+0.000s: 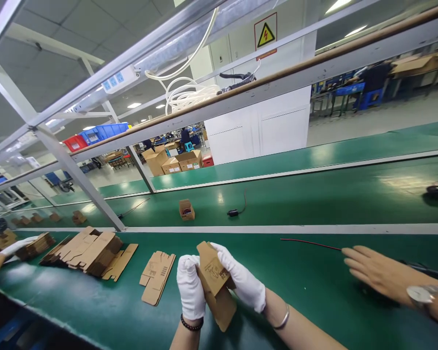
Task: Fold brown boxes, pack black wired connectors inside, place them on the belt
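Note:
Between my two white-gloved hands is a small brown cardboard box (pixel 214 272), partly folded into shape, with a long flap hanging down toward me and black print on its face. My left hand (pixel 190 287) grips its left side, fingers curled. On the right side and top edge, my right hand (pixel 241 279) is closed around the board; some of its fingers are hidden behind it. Just left of my left hand, flat unfolded cartons (pixel 157 277) lie on the green bench. A larger stack of flat cartons (pixel 89 250) sits farther left.
A co-worker's bare hand (pixel 374 272) with a watch rests at right, near a red wire (pixel 310 242). Another person's gloved hand (pixel 20 245) is at far left. Beyond the white rail (pixel 277 229), an open box (pixel 187 210) and a black corded part (pixel 233 213) lie on the belt.

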Demonstrator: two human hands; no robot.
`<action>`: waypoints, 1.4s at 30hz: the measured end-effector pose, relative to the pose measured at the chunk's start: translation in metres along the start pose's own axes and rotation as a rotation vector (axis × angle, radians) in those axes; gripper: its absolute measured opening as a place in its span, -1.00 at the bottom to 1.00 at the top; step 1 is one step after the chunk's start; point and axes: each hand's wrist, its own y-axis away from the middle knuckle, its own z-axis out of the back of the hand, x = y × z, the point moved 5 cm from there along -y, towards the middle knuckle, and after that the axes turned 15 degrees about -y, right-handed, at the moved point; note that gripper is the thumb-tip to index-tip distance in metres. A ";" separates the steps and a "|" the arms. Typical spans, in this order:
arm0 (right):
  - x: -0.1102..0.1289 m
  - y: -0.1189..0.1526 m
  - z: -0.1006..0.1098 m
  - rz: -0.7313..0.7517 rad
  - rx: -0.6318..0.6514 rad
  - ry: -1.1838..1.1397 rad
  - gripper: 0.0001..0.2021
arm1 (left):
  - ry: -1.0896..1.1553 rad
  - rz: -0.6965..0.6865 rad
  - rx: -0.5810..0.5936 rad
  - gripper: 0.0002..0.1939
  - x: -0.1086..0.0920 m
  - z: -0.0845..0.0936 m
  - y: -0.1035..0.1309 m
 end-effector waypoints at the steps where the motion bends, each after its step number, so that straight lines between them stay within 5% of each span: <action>1: 0.000 0.001 -0.003 -0.015 0.039 0.041 -0.53 | -0.030 -0.017 0.007 -0.51 -0.002 0.002 -0.004; 5: 0.002 0.002 -0.002 0.055 0.001 0.195 -0.57 | -0.119 -0.021 0.028 -0.58 -0.008 0.003 -0.016; 11: 0.011 0.005 0.016 0.392 -0.286 0.675 -0.61 | -0.124 0.050 0.129 -0.50 0.006 -0.022 0.001; 17: 0.013 0.008 0.011 0.436 -0.161 0.820 -0.66 | -0.113 0.034 0.040 -0.56 0.020 -0.026 0.012; 23: 0.011 0.008 0.017 0.450 -0.220 0.796 -0.70 | -0.266 -0.008 -0.004 -0.67 0.016 -0.026 0.012; 27: 0.014 0.009 0.023 0.526 -0.237 0.886 -0.67 | -0.390 -0.110 -0.122 -0.76 0.013 -0.021 0.014; 37: 0.022 0.013 0.013 0.519 -0.168 0.969 -0.69 | -0.569 -0.318 -0.116 -0.74 0.004 -0.018 0.019; 42: 0.036 0.016 0.016 0.653 -0.180 0.838 -0.68 | -0.606 -0.653 0.046 -0.61 -0.007 -0.024 0.020</action>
